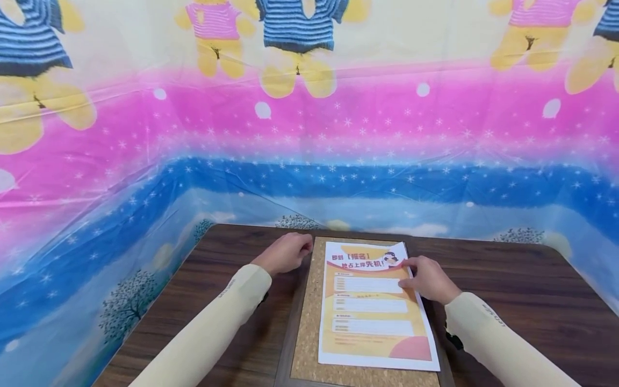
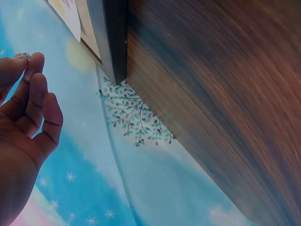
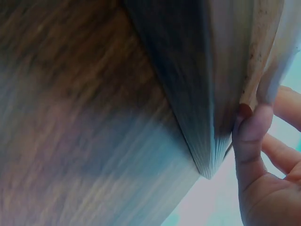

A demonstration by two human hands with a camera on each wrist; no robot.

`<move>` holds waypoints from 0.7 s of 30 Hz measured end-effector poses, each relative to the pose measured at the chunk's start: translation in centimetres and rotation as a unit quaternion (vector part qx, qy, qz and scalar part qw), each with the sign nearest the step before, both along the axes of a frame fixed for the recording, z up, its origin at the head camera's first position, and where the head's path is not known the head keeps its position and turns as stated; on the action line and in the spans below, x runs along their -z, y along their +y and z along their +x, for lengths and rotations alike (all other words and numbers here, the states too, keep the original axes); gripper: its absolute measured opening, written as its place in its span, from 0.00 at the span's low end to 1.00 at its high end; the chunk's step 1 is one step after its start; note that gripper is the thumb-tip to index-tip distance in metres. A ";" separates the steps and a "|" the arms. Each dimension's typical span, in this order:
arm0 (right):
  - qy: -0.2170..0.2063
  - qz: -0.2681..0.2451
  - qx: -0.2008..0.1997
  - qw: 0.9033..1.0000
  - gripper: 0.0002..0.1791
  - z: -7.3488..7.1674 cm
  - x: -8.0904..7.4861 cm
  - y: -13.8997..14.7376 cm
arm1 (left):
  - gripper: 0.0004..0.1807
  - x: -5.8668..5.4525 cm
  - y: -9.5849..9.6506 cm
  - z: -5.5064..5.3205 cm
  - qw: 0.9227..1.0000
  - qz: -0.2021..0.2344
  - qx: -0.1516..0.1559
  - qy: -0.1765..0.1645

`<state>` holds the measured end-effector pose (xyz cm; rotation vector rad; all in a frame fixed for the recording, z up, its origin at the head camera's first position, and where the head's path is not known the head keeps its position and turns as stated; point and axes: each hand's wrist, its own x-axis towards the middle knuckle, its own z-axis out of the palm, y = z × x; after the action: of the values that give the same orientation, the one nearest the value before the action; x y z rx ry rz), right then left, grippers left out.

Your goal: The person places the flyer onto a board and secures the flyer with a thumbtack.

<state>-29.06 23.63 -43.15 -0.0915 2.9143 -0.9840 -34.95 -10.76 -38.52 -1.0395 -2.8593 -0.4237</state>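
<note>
A printed poster sheet [image 1: 372, 301], white-edged with orange and red print, lies on a framed cork board [image 1: 309, 322]. My right hand [image 1: 430, 279] pinches the sheet's upper right edge between thumb and fingers. In the right wrist view the thumb [image 3: 254, 125] sits against the side of the board, with the sheet's edge bending up beside it. Close to the board's upper left corner is my left hand [image 1: 287, 252]. Its thumb and forefinger pinch a tiny pale shiny piece [image 2: 27, 56], mostly hidden by the fingertips; I cannot tell its kind.
The board lies on a dark wood table [image 1: 227, 301] with rounded corners, its frame [image 1: 290, 333] standing above the tabletop. Behind the table's far edge hangs a patterned cloth [image 1: 309, 177] in pink and blue, with bears and trees on it.
</note>
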 end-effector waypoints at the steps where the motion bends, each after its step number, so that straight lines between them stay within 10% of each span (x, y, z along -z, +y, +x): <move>1: 0.001 0.001 -0.001 1.000 0.33 0.0 0.1 -0.1 | 0.06 0.1 0.2 -0.1 1.000 0.002 0.001 -0.003; 21: 0.031 0.033 -0.025 0.999 0.31 0.0 1.0 -0.2 | 0.03 0.8 3.4 -1.3 0.999 0.021 0.007 -0.027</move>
<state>-29.05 23.44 -44.16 -0.1957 2.9816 -0.8940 -36.20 -7.35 -39.30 -1.0582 -2.8769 -0.5193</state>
